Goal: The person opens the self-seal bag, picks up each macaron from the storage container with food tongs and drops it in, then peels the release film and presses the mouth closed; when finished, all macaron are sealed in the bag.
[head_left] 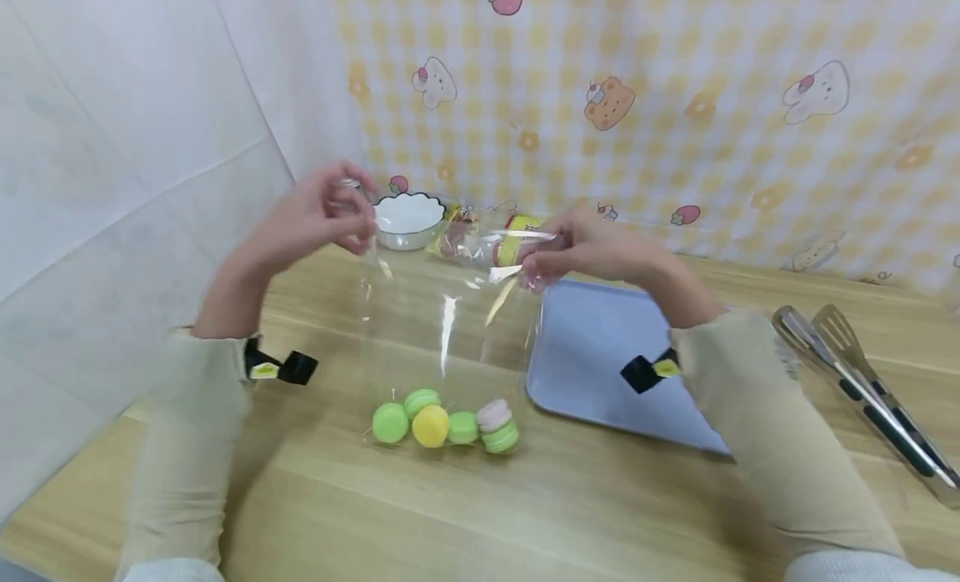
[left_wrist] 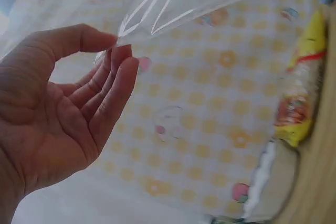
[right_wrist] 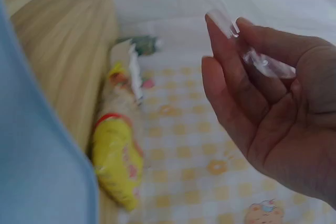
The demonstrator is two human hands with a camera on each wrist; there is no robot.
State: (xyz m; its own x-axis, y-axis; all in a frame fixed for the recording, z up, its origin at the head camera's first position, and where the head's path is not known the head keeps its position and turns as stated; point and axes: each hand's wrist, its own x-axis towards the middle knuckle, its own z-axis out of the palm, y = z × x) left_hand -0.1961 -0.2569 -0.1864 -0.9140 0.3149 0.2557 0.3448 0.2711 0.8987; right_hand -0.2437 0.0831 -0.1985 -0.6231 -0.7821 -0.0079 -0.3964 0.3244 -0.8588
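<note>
A clear plastic bag [head_left: 405, 332] hangs between both hands, its top edge stretched across. Along its bottom lie several green macarons [head_left: 390, 423], a yellow macaron [head_left: 431, 426] and a pale pink macaron [head_left: 493, 415]. My left hand [head_left: 330, 208] pinches the upper left corner; in the left wrist view the thumb meets the fingertips on the film [left_wrist: 157, 11]. At the upper right corner, my right hand [head_left: 588, 247] pinches the bag between thumb and forefinger, with some film bunched toward the palm in the right wrist view. A thin gold strip [head_left: 502, 300] shows just below the right fingers.
Behind the bag stand a white scalloped bowl [head_left: 408, 219] and a yellow-and-red snack packet [head_left: 517, 232], against a checked curtain [head_left: 675, 148]. A blue-grey tray [head_left: 600, 357] lies under the right forearm. Metal tongs [head_left: 862, 382] rest at the wooden table's right [head_left: 360, 515].
</note>
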